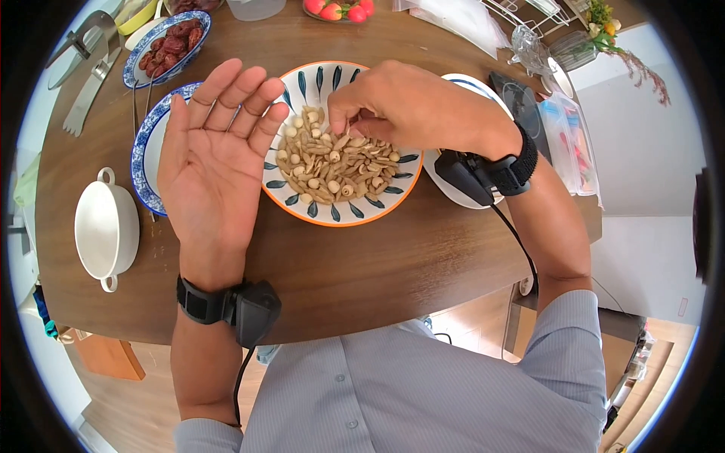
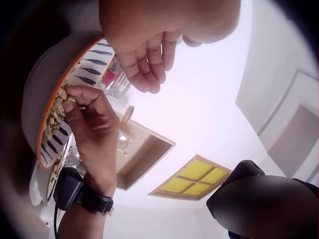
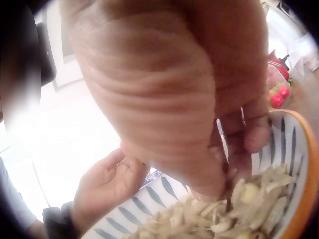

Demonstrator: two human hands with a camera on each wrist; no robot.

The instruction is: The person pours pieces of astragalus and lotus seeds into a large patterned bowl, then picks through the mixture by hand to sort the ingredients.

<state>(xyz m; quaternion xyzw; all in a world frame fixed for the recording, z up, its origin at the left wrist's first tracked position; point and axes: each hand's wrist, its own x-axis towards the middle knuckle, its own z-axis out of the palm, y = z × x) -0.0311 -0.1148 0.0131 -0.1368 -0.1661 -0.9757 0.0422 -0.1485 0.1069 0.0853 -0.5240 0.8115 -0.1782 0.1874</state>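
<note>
A white bowl with an orange rim [image 1: 343, 223] holds a heap of tan slivers [image 1: 332, 162] mixed with round cream pieces [image 1: 333, 186]. Over its right part, the right hand [image 1: 423, 109] pinches a small pale piece between thumb and fingertips, low against the heap; in the right wrist view the fingertips reach into the slivers [image 3: 214, 219]. Palm up, the left hand [image 1: 219, 158] is raised just left of the bowl, its fingers slightly bent and nothing on the palm. The left wrist view shows the left hand [image 2: 169, 30] above the right hand [image 2: 94, 129].
A blue-rimmed plate [image 1: 143, 162] lies partly under the left hand, with a bowl of dark red dried fruit [image 1: 170, 49] behind it. At the left stands a white two-handled bowl [image 1: 107, 229]. Another white plate [image 1: 453, 192] sits under the right wrist; tongs [image 1: 92, 94] lie back left.
</note>
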